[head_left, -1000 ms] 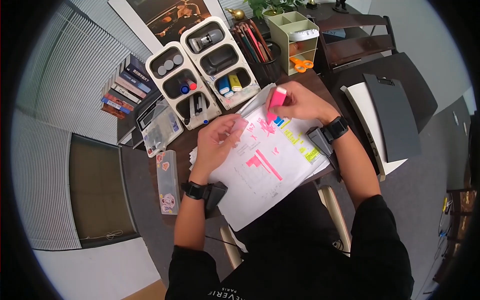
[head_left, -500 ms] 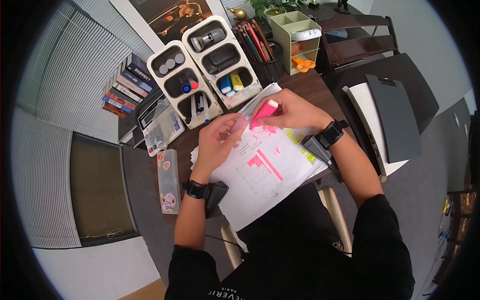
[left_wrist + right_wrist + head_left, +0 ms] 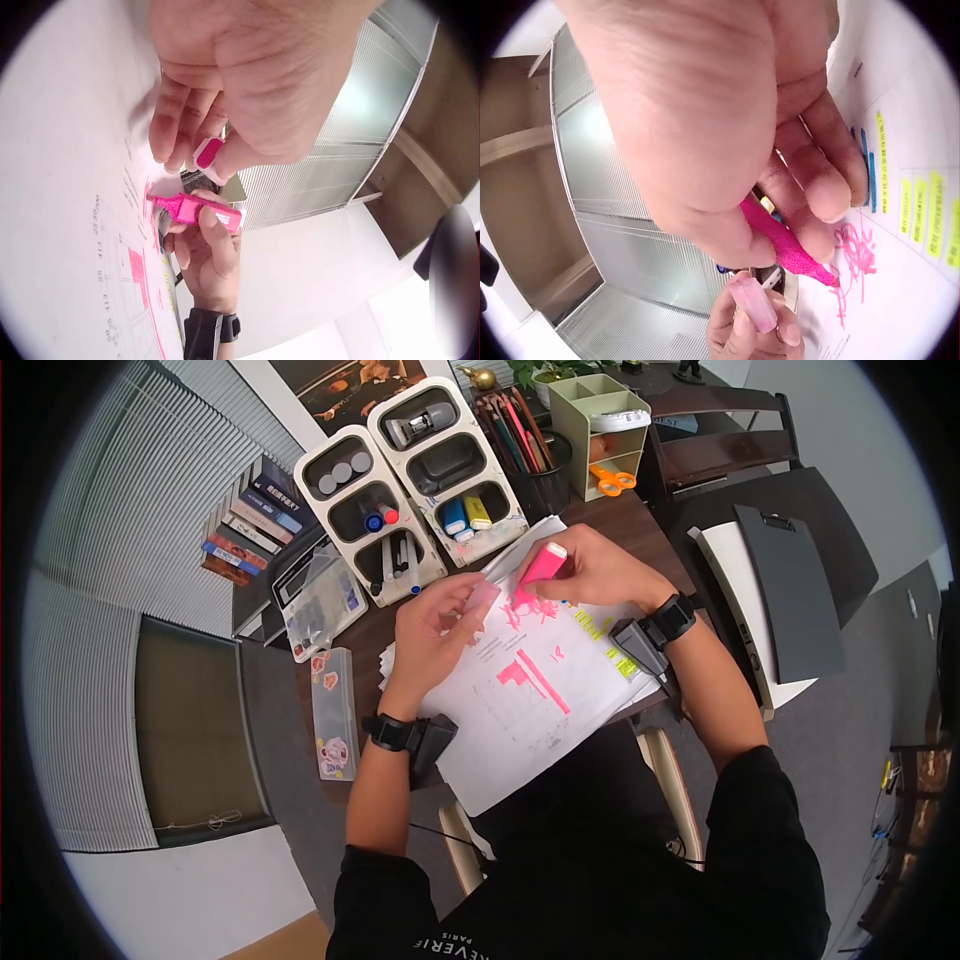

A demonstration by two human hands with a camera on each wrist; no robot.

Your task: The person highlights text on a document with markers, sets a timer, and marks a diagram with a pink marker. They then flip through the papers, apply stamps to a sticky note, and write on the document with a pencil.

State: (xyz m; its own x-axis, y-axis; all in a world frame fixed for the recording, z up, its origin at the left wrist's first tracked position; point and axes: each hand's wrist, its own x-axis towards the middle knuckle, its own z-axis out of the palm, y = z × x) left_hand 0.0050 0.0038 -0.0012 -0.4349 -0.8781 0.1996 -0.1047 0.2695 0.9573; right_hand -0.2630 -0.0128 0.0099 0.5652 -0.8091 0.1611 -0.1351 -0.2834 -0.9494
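The right hand (image 3: 600, 572) grips a pink highlighter (image 3: 543, 563), its tip down at pink scribbles near the top of the printed sheet (image 3: 490, 750). In the right wrist view the highlighter (image 3: 791, 251) has its tip at the scribbled lines. Between thumb and fingers the left hand (image 3: 432, 635) pinches a translucent pink cap (image 3: 482, 596), just left of the highlighter. The left wrist view shows that cap (image 3: 209, 154) above the highlighter (image 3: 196, 212), apart from it. Pink bars, yellow marks and blue marks are also on the paper.
Behind the hands stand two white organizers (image 3: 440, 575) with markers, a black pencil cup (image 3: 550, 490) and a green holder with orange scissors (image 3: 612, 479). A long clear case (image 3: 334, 710) lies at the left, a black clipboard (image 3: 790, 595) at the right.
The right hand has moved the highlighter left, then slightly back right, and more pink lines show in the scribble. The left hand keeps its pinch on the cap, nearly in place.
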